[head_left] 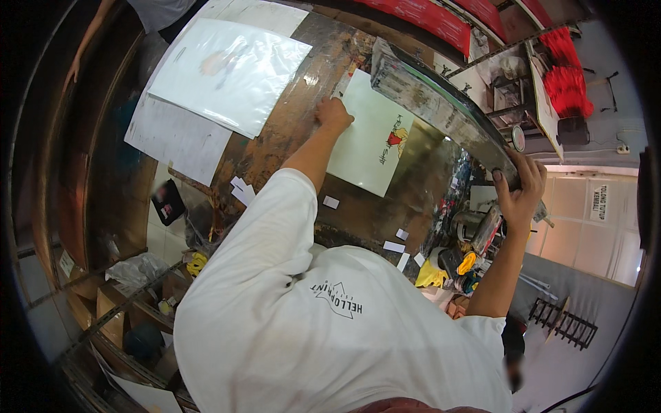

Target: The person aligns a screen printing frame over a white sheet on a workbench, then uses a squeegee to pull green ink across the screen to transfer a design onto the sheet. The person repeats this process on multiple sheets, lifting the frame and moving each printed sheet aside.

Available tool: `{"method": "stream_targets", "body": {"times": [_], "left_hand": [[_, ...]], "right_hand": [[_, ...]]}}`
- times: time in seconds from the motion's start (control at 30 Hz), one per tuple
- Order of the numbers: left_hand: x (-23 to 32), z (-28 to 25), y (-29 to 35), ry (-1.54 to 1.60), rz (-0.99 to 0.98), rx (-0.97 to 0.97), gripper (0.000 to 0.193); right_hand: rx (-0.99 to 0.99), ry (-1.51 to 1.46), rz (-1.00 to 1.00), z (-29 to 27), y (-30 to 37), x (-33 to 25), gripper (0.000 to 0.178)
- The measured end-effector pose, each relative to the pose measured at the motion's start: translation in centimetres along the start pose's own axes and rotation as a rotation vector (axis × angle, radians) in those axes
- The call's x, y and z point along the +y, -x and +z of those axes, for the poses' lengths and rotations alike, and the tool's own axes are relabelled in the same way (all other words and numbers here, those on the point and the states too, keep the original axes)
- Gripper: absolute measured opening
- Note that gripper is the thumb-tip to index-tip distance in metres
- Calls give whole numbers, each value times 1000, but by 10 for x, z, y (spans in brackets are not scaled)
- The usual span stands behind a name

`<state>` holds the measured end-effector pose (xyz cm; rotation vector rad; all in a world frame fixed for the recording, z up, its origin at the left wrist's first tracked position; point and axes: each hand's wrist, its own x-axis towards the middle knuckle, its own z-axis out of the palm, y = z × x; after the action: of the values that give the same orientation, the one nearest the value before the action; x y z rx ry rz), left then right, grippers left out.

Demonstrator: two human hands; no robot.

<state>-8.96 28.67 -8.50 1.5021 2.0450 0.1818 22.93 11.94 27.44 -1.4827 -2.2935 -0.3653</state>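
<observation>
A white sheet with a small coloured cartoon figure and black lettering lies on the stained work table. My left hand is at the sheet's left edge, fingers curled in and touching it. My right hand grips the near end of a long, ink-smeared screen-printing frame. That frame is tilted up along the sheet's right side, its far end away from me. What lies under my left fingers is hidden.
At the far left, a plastic-covered white sheet rests on larger paper. Small white paper slips lie near my body. Cans and yellow cloths crowd the right side. Another person's arm shows at the upper left; red-covered frames stand behind.
</observation>
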Motion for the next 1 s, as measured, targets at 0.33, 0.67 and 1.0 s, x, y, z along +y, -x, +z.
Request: {"method": "stream_targets", "body": {"times": [0.33, 0.67, 1.0], "left_hand": [[-39, 21, -41, 210, 122, -9, 37], [-50, 13, -47, 253, 221, -102, 31], [-57, 22, -65, 315, 237, -136, 39]], "right_hand": [[-14, 11, -2, 3, 6, -4, 51], [-35, 18, 23, 7, 12, -1, 56], [-38, 54, -10, 7, 14, -1, 56]]}}
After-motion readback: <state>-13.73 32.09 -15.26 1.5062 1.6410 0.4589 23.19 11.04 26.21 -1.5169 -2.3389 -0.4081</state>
